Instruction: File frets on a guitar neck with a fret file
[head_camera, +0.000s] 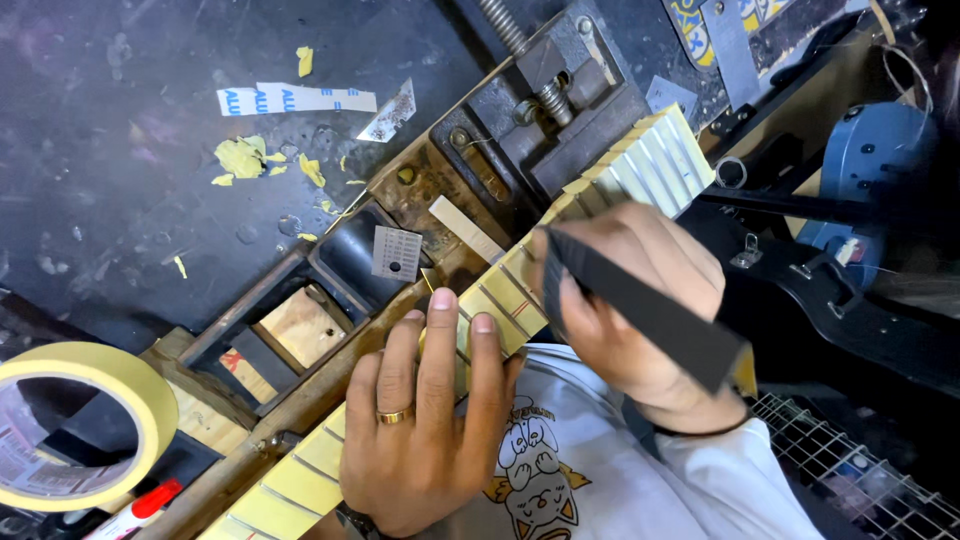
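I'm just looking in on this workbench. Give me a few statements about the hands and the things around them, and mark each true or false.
1. The left hand lies flat on the taped guitar neck. True.
2. The right hand holds a dark flat bar. True.
3. The left hand wears no ring. False: a gold ring is on one finger.
4. The roll of yellow tape sits on the neck. False: it lies apart, at the lower left.
5. A metal vise stands beside the far end of the neck. True.
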